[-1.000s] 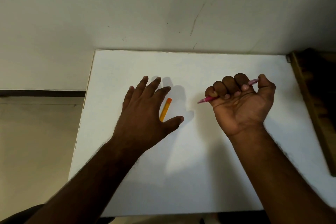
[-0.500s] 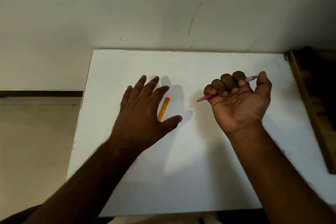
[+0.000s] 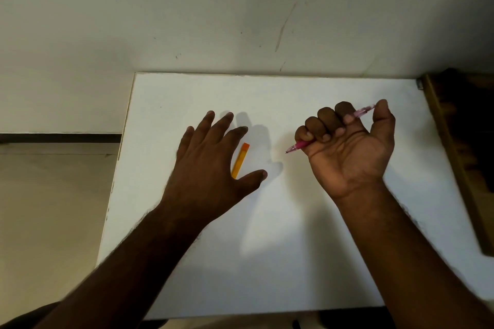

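A white table (image 3: 267,248) fills the middle of the head view. My left hand (image 3: 211,163) is spread palm down over it, fingers straight. A short orange stick (image 3: 240,160) lies on the table between that hand's index finger and thumb, its near end hidden by the hand. My right hand (image 3: 347,147) is turned palm up, with its fingers curled round a pink pen (image 3: 299,145). The pen's tip points left and its clear pink back end sticks out near the thumb.
A pale wall (image 3: 240,21) stands right behind the table's far edge. A dark wooden piece of furniture (image 3: 459,147) borders the table's right side. Beige floor (image 3: 53,208) lies beyond the left edge.
Both hands keep their poses. The right hand has tilted slightly, palm a bit more toward me. The view has shifted a little.
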A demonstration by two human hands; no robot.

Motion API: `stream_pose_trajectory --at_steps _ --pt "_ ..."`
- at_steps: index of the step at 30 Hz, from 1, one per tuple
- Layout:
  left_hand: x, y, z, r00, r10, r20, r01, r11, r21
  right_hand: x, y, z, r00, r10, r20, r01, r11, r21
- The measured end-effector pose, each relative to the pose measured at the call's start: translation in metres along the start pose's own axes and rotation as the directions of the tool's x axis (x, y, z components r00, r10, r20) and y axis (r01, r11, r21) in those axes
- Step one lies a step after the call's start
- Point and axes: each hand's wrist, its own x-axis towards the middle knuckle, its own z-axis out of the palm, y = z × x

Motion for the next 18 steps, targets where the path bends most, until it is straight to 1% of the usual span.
stream_pose_trajectory --at_steps 7,13,16,18 --pt "0.000 -0.001 0.001 1.000 0.004 -0.003 -0.004 1.000 -0.001 -0.002 -0.001 0.002 1.000 -0.008 -0.026 0.008 1.000 -0.011" --pt "0.000 -0.002 0.001 1.000 0.007 -0.006 -0.007 1.000 0.002 -0.004 -0.004 0.013 0.997 -0.078 0.005 0.077 0.968 -0.239" --pt "0.001 -0.002 0.001 1.000 0.004 -0.004 -0.004 1.000 0.000 -0.005 -0.002 0.020 0.992 -0.119 0.032 0.122 0.927 -0.354" --pt "0.001 -0.002 0.001 1.000 0.004 -0.002 -0.004 1.000 0.004 -0.006 0.001 0.023 0.986 -0.151 0.071 0.167 0.878 -0.448"
